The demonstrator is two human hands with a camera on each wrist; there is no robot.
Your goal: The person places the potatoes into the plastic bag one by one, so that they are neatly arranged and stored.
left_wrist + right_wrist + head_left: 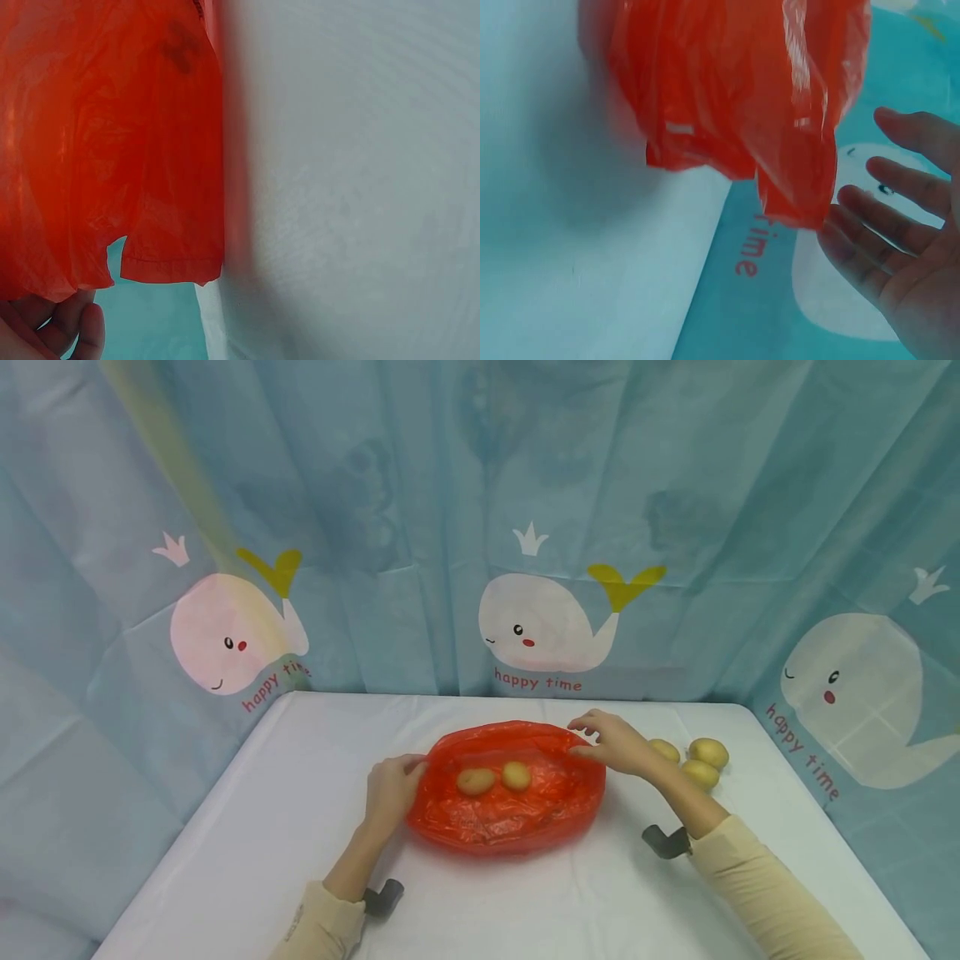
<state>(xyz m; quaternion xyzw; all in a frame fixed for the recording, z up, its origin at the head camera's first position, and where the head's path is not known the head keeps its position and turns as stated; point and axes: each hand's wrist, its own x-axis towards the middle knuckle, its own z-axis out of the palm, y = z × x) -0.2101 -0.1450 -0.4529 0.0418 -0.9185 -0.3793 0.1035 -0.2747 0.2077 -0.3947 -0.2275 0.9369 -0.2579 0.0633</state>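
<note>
A red plastic bag (495, 822) lies with its mouth spread wide at the middle of the table. Two potatoes, one (476, 782) on the left and one (516, 776) on the right, rest in it. At the bag's left rim, my left hand (392, 789) pinches the edge; the left wrist view shows its curled fingers (75, 319) against the plastic. My right hand (615, 743) is at the right rim with its fingers apart. In the right wrist view its fingers (889, 221) are spread and loosely bent beside the bag, holding nothing.
Several potatoes, among them one (708, 752) at the back, lie on the white table (300, 810) to the right, partly behind my right forearm. A blue curtain (405, 527) with whale prints surrounds the table's back and sides. Dark wrist-worn pieces (384, 898) show by both sleeves.
</note>
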